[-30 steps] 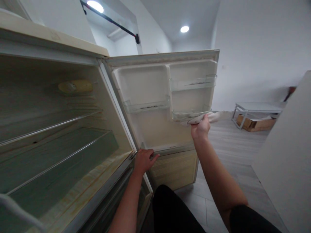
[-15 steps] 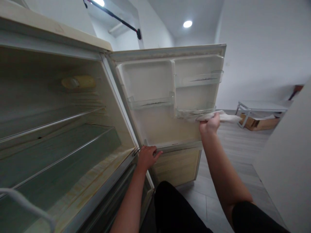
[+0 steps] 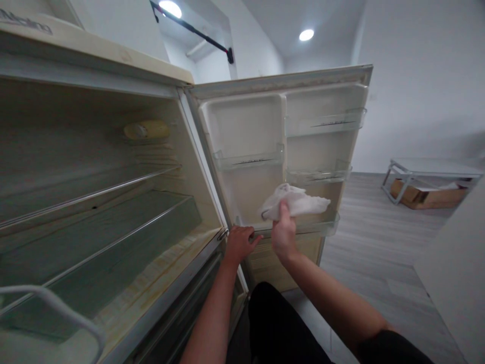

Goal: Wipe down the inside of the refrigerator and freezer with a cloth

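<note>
My right hand (image 3: 283, 235) is closed round a crumpled white cloth (image 3: 295, 202), held in front of the inner side of the open refrigerator door (image 3: 246, 194). My left hand (image 3: 240, 242) grips the left end of the bottom door shelf (image 3: 308, 228), close to the hinge side, with its thumb stretched to the right and its other fingertips partly hidden. Above the cloth are clear door shelves, among them a left one (image 3: 250, 160) and a lower right one (image 3: 322, 174).
To the left is the refrigerator's interior with glass shelves (image 3: 113, 189), a yellowed lamp cover (image 3: 147, 130) and stained lower edge. A white cable-like loop (image 3: 64, 311) crosses the lower left. A low table (image 3: 435, 166) with a cardboard box (image 3: 428, 196) beneath stands at right.
My right hand has moved left and down with the cloth, from the lower right door shelf to the space above the bottom shelf. My left hand keeps its place on the door as the view shifts.
</note>
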The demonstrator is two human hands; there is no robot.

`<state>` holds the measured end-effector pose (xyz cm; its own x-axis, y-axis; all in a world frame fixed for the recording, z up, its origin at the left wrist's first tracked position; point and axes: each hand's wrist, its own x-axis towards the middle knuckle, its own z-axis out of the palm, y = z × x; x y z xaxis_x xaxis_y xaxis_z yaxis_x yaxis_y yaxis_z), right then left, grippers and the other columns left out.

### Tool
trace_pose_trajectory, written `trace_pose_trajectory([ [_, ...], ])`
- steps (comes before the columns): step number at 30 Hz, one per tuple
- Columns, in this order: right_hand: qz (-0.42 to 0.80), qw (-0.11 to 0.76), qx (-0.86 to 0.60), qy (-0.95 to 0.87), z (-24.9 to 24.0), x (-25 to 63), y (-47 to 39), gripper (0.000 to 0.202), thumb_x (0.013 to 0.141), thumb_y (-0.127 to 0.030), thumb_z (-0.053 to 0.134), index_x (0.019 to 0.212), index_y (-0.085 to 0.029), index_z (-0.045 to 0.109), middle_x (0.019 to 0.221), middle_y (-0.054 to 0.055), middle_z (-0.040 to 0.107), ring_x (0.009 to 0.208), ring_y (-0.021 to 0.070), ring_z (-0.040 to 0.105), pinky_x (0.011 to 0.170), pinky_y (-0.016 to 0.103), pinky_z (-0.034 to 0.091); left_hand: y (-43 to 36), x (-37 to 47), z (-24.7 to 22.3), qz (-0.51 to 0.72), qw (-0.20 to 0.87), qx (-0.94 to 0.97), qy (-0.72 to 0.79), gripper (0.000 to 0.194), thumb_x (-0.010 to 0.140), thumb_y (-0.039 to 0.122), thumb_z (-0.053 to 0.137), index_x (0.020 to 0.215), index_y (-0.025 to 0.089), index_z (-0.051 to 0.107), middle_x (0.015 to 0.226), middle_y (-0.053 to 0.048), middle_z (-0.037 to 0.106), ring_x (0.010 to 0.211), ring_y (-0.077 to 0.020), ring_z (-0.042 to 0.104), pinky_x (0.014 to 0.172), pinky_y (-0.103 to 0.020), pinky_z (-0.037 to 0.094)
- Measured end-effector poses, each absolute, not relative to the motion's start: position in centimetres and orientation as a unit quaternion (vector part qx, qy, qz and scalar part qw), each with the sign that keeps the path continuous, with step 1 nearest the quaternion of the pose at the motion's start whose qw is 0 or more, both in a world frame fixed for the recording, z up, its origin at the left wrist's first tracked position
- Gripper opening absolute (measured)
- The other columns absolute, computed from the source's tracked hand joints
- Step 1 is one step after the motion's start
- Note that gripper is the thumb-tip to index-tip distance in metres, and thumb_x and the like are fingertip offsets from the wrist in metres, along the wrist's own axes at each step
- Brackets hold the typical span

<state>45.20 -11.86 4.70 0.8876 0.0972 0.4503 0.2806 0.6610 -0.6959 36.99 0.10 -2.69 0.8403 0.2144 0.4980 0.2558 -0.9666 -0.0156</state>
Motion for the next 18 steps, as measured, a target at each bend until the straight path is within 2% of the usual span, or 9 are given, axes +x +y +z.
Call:
trace_pose_trajectory([
  [2, -0.183, 0.735, -0.5, -0.419, 4.8, 45.2, -9.9, 0.044, 0.099, -0.034, 0.043, 0.137, -0.018, 0.055, 0.144, 0.012, 0.056, 0.139, 0.0236, 0.047, 0.118, 0.049, 0.037, 0.1, 37.0, -2.7, -0.25, 0.044, -0.959, -0.126, 0.029, 0.09, 0.046, 0.061, 0.075, 0.021, 0.062, 0.076, -0.004, 0.072, 0.077, -0.0251, 0.066, 0.079, -0.04, 0.04],
  [4, -0.297, 0.515, -0.539, -0.597, 5.8, 46.7, -7.2, 0.049, 0.097, -0.022, 0.04, 0.145, -0.018, 0.049, 0.154, 0.012, 0.046, 0.15, 0.0252, 0.03, 0.124, 0.054, 0.023, 0.1, 37.0, -2.7, -0.248, 0.043, -0.96, -0.127, 0.03, 0.091, 0.046, 0.059, 0.074, 0.021, 0.062, 0.075, -0.005, 0.072, 0.076, -0.0249, 0.066, 0.079, -0.039, 0.04],
  [5, -0.33, 0.421, -0.55, -0.642, 6.4, 47.9, -5.7, 0.052, 0.096, -0.016, 0.038, 0.146, -0.018, 0.048, 0.155, 0.012, 0.044, 0.152, 0.0254, 0.026, 0.125, 0.055, 0.018, 0.1, 37.0, -2.6, -0.246, 0.04, -0.96, -0.126, 0.032, 0.092, 0.048, 0.057, 0.074, 0.021, 0.061, 0.074, -0.004, 0.072, 0.075, -0.0242, 0.066, 0.079, -0.039, 0.039],
  [7, -0.355, 0.288, -0.564, -0.688, 7.7, 50.4, -3.0, 0.053, 0.094, -0.011, 0.038, 0.146, -0.014, 0.048, 0.151, 0.016, 0.048, 0.151, 0.0271, 0.028, 0.126, 0.057, 0.014, 0.0, 37.0, -2.5, -0.246, 0.034, -0.96, -0.126, 0.036, 0.094, 0.05, 0.054, 0.073, 0.022, 0.06, 0.071, -0.003, 0.071, 0.072, -0.0226, 0.066, 0.079, -0.039, 0.039],
  [9, -0.364, 0.221, -0.567, -0.705, 8.5, 52.5, -1.2, 0.055, 0.094, -0.014, 0.041, 0.148, -0.008, 0.044, 0.152, 0.02, 0.046, 0.149, 0.0292, 0.031, 0.125, 0.054, 0.016, 0.0, 36.9, -2.4, -0.248, 0.032, -0.96, -0.126, 0.036, 0.095, 0.05, 0.053, 0.072, 0.022, 0.059, 0.07, -0.003, 0.07, 0.071, -0.0219, 0.065, 0.079, -0.038, 0.039],
  [11, -0.371, 0.187, -0.563, -0.715, 9.1, 53.9, -0.9, 0.062, 0.094, -0.026, 0.048, 0.152, -0.005, 0.038, 0.158, 0.022, 0.037, 0.149, 0.0322, 0.028, 0.124, 0.054, 0.019, 0.1, 36.8, -2.4, -0.252, 0.033, -0.959, -0.123, 0.036, 0.095, 0.049, 0.053, 0.071, 0.022, 0.058, 0.069, -0.003, 0.07, 0.071, -0.0216, 0.065, 0.079, -0.038, 0.039],
  [14, -0.366, 0.159, -0.588, -0.703, 9.4, 55.3, -2.7, 0.075, 0.091, -0.042, 0.054, 0.156, -0.011, 0.032, 0.161, 0.019, 0.033, 0.148, 0.036, 0.029, 0.121, 0.061, 0.018, 0.2, 36.8, -2.5, -0.259, 0.034, -0.958, -0.117, 0.036, 0.095, 0.05, 0.053, 0.071, 0.023, 0.057, 0.069, -0.002, 0.069, 0.07, -0.0214, 0.064, 0.079, -0.038, 0.039],
  [18, -0.364, 0.18, -0.668, -0.624, 8.3, 56.6, -5.5, 0.048, 0.095, -0.031, 0.049, 0.138, -0.013, 0.056, 0.148, 0.019, 0.049, 0.148, 0.0362, 0.028, 0.121, 0.064, 0.007, 0.4, 36.9, -2.8, -0.269, 0.034, -0.956, -0.112, 0.036, 0.095, 0.05, 0.052, 0.072, 0.023, 0.057, 0.071, -0.003, 0.07, 0.072, -0.0219, 0.064, 0.08, -0.039, 0.04],
])
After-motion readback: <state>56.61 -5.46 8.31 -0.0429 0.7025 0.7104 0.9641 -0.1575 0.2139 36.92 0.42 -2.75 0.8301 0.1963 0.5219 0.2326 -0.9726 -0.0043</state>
